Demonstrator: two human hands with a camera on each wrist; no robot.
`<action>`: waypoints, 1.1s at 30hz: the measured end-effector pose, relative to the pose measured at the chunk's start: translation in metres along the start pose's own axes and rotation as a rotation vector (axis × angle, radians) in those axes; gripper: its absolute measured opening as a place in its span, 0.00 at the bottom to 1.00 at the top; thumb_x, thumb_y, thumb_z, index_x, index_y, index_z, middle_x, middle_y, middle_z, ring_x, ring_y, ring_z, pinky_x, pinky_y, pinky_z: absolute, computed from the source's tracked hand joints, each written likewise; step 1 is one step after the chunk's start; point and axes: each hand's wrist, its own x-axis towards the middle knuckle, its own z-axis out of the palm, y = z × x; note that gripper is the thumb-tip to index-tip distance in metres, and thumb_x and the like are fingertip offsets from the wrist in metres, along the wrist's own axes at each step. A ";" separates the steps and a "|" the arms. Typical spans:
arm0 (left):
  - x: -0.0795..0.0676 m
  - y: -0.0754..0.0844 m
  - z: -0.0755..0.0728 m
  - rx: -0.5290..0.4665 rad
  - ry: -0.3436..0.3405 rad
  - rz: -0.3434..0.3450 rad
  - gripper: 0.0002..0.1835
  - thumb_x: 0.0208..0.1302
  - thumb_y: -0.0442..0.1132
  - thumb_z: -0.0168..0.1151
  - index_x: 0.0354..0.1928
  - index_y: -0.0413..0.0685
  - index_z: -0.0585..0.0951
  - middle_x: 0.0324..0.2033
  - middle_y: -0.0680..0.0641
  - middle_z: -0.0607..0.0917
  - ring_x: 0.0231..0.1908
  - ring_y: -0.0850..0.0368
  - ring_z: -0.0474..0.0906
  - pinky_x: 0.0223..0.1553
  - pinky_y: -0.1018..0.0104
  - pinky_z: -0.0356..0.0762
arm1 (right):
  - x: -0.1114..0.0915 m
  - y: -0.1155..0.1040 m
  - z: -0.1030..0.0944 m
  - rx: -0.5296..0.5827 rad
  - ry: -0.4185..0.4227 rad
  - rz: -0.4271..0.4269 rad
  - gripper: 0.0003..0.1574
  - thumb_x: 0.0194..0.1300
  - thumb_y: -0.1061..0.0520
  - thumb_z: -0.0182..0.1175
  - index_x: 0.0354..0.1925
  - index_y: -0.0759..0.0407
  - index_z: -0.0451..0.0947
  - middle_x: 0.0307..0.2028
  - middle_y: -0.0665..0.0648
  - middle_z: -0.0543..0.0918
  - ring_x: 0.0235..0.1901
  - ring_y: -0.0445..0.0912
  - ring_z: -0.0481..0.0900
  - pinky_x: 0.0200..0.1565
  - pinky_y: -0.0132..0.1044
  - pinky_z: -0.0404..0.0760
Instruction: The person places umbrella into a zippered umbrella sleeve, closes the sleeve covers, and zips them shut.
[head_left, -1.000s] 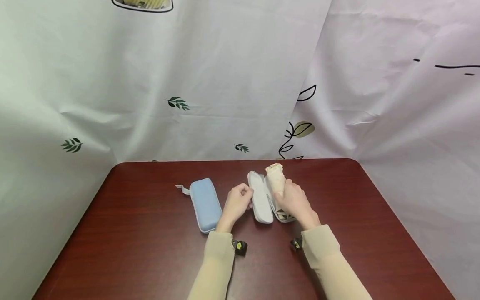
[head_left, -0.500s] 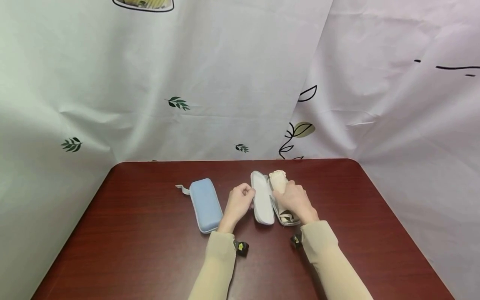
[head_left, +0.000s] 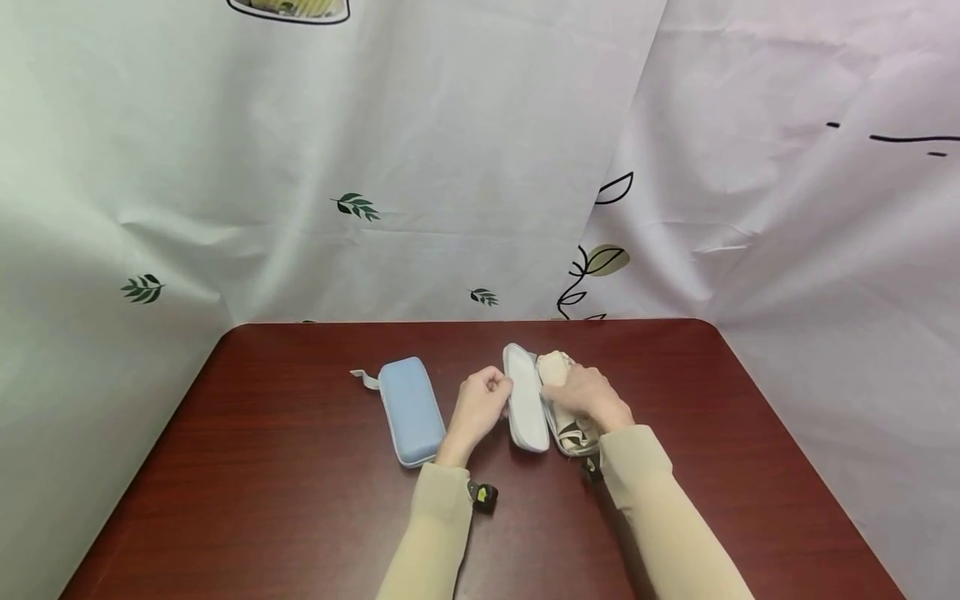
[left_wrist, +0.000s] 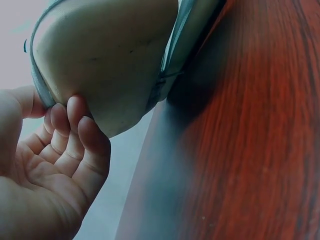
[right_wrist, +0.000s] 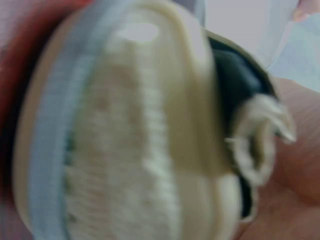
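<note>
A pale zip case [head_left: 527, 404] lies unfolded on the table, its two halves side by side. My left hand [head_left: 480, 404] pinches the outer edge of its left half between thumb and fingertips; the left wrist view shows that lid [left_wrist: 115, 60] tilted up off the table. In the right half sits a rolled cream cloth bundle [head_left: 576, 433] with dark markings. My right hand [head_left: 588, 396] grips it from above, thumb on the left side, other fingertips hidden. The right wrist view is blurred, with the case's grey rim [right_wrist: 52, 150] and a dark-lined fold of the bundle [right_wrist: 260, 135] beside the palm.
A closed light-blue zip case [head_left: 412, 412] with a pale strap [head_left: 366, 379] lies left of my left hand. The dark red table [head_left: 262, 483] ends at a back edge just beyond the cases, where a white printed curtain [head_left: 450, 167] hangs.
My right hand has lowered the cloth bundle down into the right half of the case; its top end no longer sticks out far. The case shifted slightly right, my left hand along with it.
</note>
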 end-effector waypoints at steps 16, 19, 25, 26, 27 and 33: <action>0.000 0.004 0.002 0.043 -0.021 0.015 0.08 0.64 0.41 0.55 0.27 0.50 0.78 0.15 0.50 0.78 0.19 0.53 0.79 0.22 0.64 0.74 | 0.004 0.009 -0.009 -0.079 0.096 -0.297 0.50 0.58 0.49 0.64 0.73 0.61 0.57 0.66 0.70 0.62 0.60 0.66 0.68 0.55 0.60 0.69; -0.001 0.004 0.002 0.049 -0.024 0.013 0.09 0.65 0.41 0.55 0.27 0.50 0.78 0.15 0.50 0.78 0.19 0.54 0.79 0.23 0.63 0.74 | 0.015 0.016 -0.009 -0.033 0.032 -0.333 0.51 0.57 0.49 0.65 0.73 0.61 0.56 0.67 0.69 0.61 0.63 0.63 0.65 0.60 0.57 0.65; -0.002 0.003 0.003 0.052 -0.028 0.015 0.09 0.65 0.42 0.55 0.27 0.50 0.78 0.15 0.51 0.78 0.19 0.54 0.79 0.23 0.64 0.73 | 0.027 0.024 -0.003 0.023 0.006 -0.383 0.50 0.55 0.48 0.68 0.70 0.66 0.61 0.63 0.66 0.65 0.57 0.57 0.70 0.59 0.52 0.68; -0.001 0.003 0.003 0.052 -0.029 0.016 0.09 0.65 0.42 0.55 0.27 0.51 0.78 0.15 0.51 0.78 0.18 0.54 0.79 0.22 0.64 0.73 | 0.028 0.024 -0.002 0.019 0.012 -0.397 0.50 0.56 0.48 0.68 0.69 0.67 0.61 0.62 0.66 0.65 0.57 0.57 0.70 0.59 0.51 0.68; -0.001 0.004 0.003 0.050 -0.030 0.018 0.09 0.66 0.42 0.55 0.27 0.50 0.78 0.15 0.51 0.78 0.18 0.54 0.78 0.22 0.64 0.73 | 0.029 0.024 0.000 0.013 0.021 -0.414 0.49 0.56 0.48 0.68 0.69 0.67 0.62 0.62 0.66 0.65 0.57 0.57 0.70 0.59 0.51 0.68; 0.000 0.005 0.003 0.045 -0.031 0.022 0.09 0.65 0.42 0.55 0.27 0.50 0.78 0.15 0.51 0.78 0.18 0.54 0.78 0.21 0.64 0.72 | 0.031 0.024 0.008 0.002 0.053 -0.429 0.38 0.61 0.46 0.65 0.64 0.61 0.67 0.55 0.63 0.66 0.51 0.57 0.70 0.52 0.52 0.71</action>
